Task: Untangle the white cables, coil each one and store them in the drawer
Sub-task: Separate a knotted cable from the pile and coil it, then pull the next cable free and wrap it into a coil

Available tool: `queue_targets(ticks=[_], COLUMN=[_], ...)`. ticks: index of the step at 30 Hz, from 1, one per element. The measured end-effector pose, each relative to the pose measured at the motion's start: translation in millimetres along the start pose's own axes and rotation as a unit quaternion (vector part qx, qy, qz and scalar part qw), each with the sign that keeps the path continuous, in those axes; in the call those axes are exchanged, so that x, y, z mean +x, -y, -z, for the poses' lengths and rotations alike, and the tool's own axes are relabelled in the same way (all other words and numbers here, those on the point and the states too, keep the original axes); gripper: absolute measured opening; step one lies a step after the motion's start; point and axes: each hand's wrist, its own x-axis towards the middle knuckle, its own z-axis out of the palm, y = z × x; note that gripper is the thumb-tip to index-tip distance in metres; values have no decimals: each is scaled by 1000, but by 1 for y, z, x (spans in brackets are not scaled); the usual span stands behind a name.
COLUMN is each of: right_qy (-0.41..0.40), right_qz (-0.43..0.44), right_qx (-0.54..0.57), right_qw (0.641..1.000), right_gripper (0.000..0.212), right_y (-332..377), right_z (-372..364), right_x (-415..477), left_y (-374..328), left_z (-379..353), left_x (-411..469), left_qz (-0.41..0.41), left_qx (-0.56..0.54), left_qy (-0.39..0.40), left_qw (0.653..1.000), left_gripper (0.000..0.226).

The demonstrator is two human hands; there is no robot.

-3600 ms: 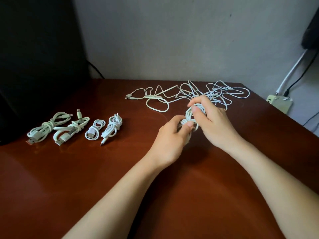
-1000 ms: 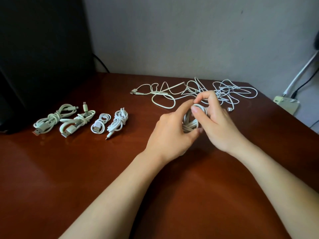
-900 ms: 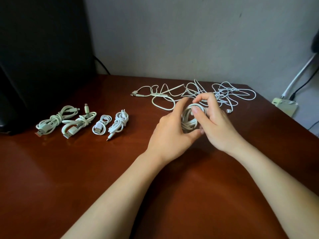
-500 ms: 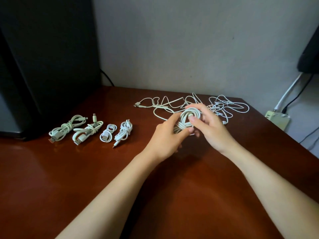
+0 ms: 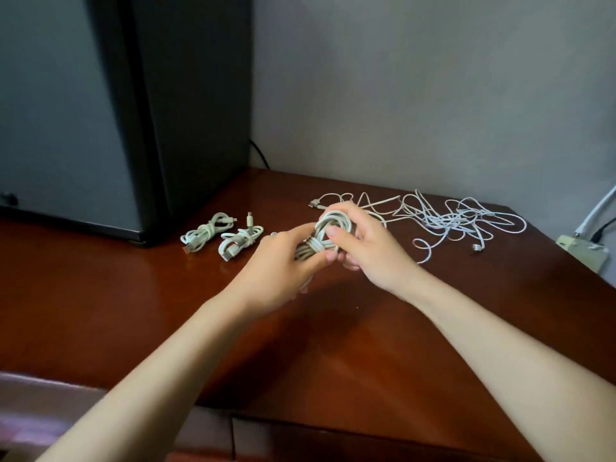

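Cable coil sits clamped between our left hand and right hand; we keep wraps snug, tucking the end before setting it left.

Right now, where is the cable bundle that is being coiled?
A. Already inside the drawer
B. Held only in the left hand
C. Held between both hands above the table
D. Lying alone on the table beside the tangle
C: the coiled bundle is gripped by the left hand and the right hand together, above the table, while the tangle lies apart behind.
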Motion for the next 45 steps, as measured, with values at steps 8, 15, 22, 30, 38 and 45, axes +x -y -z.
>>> queue_targets(ticks=[8, 15, 22, 30, 38, 45], right_qy=[-61, -57, -1, 43, 58, 36], right_qz=[-44, -81, -70, -41, -16, 6], right_qx=[0, 45, -123, -275, -277, -277], right_qw=[997, 994, 990, 960, 959, 960], right_gripper=[13, 23, 39, 46, 43, 28], right_y=[3, 10, 3, 7, 19, 29], right_z=[-84, -155, -183, -177, -159, -95], right_x=[40, 59, 53, 52, 49, 39], left_y=[25, 47, 75, 77, 53, 5], left_z=[61, 102, 114, 112, 118, 87], left_x=[-41, -76, -91, -84, -79, -40], left_qz=[66, 107, 189, 292, 288, 158], left_qx=[152, 250, 275, 355, 328, 363], left_qy=[-157, -228, -183, -95, -123, -115], left_qw=[974, 935, 925, 883, 891, 911], left_gripper=[58, 52, 50, 60, 62, 47])
